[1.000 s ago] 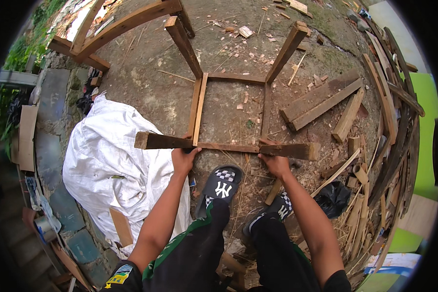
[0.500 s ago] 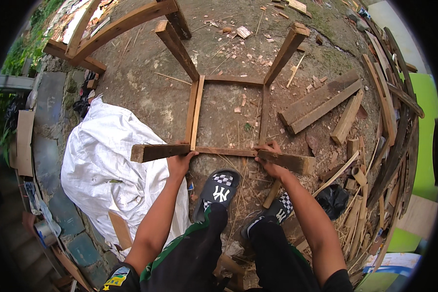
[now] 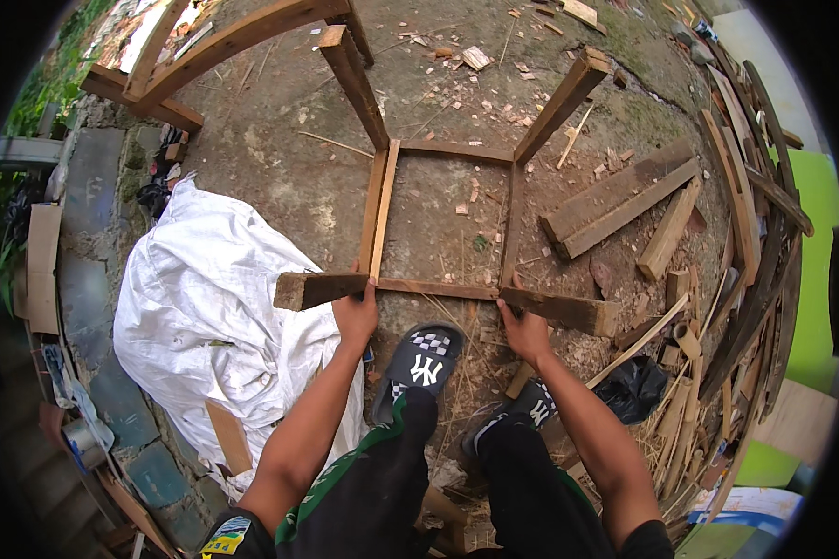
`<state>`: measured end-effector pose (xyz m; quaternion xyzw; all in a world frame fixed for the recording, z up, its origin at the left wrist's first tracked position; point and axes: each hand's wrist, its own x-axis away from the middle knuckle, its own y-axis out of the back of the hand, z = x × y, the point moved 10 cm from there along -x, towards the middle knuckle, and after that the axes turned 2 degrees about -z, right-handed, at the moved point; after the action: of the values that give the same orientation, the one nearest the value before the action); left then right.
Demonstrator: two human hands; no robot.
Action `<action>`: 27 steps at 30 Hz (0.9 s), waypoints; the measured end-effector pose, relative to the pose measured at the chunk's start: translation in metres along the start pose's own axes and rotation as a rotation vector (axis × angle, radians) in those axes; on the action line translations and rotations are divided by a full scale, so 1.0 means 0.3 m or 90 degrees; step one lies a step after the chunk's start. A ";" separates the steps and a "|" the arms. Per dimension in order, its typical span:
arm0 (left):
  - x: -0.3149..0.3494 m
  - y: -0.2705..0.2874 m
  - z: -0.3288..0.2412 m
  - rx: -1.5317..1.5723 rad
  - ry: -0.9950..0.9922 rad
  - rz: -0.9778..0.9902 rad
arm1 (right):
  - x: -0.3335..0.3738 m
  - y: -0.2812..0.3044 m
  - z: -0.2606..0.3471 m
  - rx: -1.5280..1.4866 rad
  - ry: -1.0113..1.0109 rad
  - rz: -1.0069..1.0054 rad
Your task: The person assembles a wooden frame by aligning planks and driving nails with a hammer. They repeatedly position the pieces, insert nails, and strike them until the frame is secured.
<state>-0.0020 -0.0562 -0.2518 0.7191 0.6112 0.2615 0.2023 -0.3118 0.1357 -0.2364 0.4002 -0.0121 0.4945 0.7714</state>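
A wooden stool frame (image 3: 438, 288) with square rails stands upside down on the ground, its legs pointing up and outward. My left hand (image 3: 356, 319) grips its near left corner, fingers around the base of the near left leg (image 3: 317, 290) and thumb against the near rail. At the near right corner, my right hand (image 3: 526, 332) grips the base of the near right leg (image 3: 569, 311), its thumb up by the rail and its other fingers partly hidden by the leg. Both far legs (image 3: 354, 84) are free of my hands.
A white woven sheet (image 3: 214, 289) lies left, beside a stone wall edge (image 3: 112, 373). Another wooden frame (image 3: 233, 56) stands far left. Thick planks (image 3: 620, 197) and a wood block (image 3: 669, 229) lie right, near a scrap wood pile (image 3: 690, 410) and black plastic bag (image 3: 632, 387). Wood chips litter the ground.
The stool frame has shifted slightly to the right, with both hands moving along on it. My right hand's fingers have changed position around the near right corner.
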 end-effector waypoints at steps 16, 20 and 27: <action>0.016 -0.004 0.017 -0.091 0.054 -0.055 | -0.027 -0.026 0.005 0.149 0.142 0.065; 0.012 0.012 0.018 -0.129 0.037 -0.072 | -0.022 -0.018 0.027 0.133 0.134 0.063; 0.044 0.028 -0.032 0.067 0.005 -0.057 | -0.016 0.022 -0.084 0.092 0.104 0.027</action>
<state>0.0001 -0.0448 -0.2375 0.6997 0.6562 0.2229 0.1733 -0.3288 0.1493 -0.2514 0.4127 0.0782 0.5417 0.7281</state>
